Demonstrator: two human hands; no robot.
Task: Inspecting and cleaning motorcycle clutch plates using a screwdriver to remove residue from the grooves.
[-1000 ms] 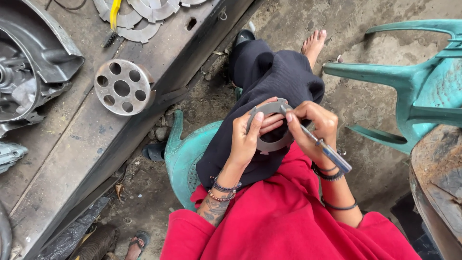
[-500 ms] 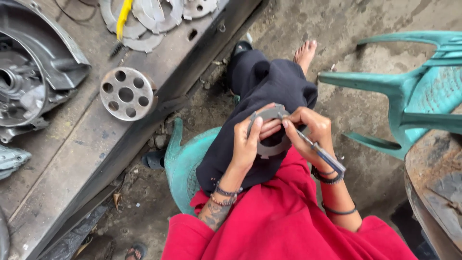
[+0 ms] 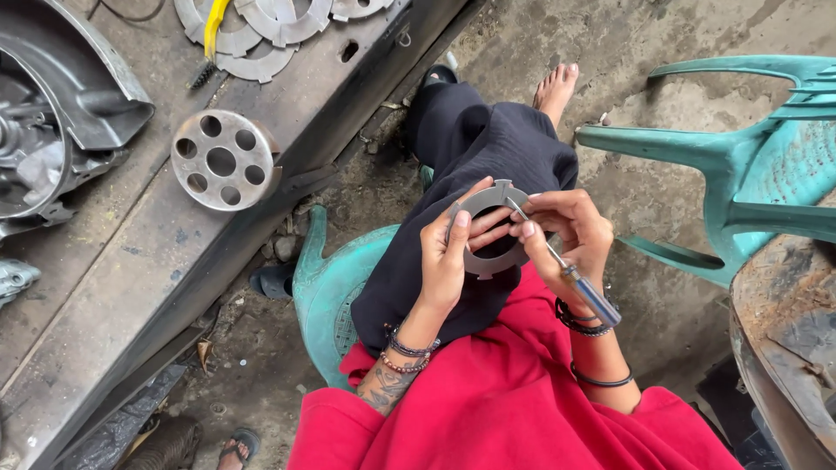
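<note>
Over the lap, the left hand [image 3: 448,257] grasps a grey toothed ring [image 3: 482,209] by its nine o'clock edge. The right hand [image 3: 570,231] clenches a screwdriver [image 3: 566,271], tip touching the ring at one o'clock. A holed disc [image 3: 222,159] lies on the bench at ten o'clock.

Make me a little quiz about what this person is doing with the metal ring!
1. True or false: the left hand holds the grey metal ring.
2. Which tool is in the right hand? A) hammer B) small screwdriver C) brush
3. What colour is the empty plastic chair on the right?

Key: 1 true; 2 B; 3 green.
</note>
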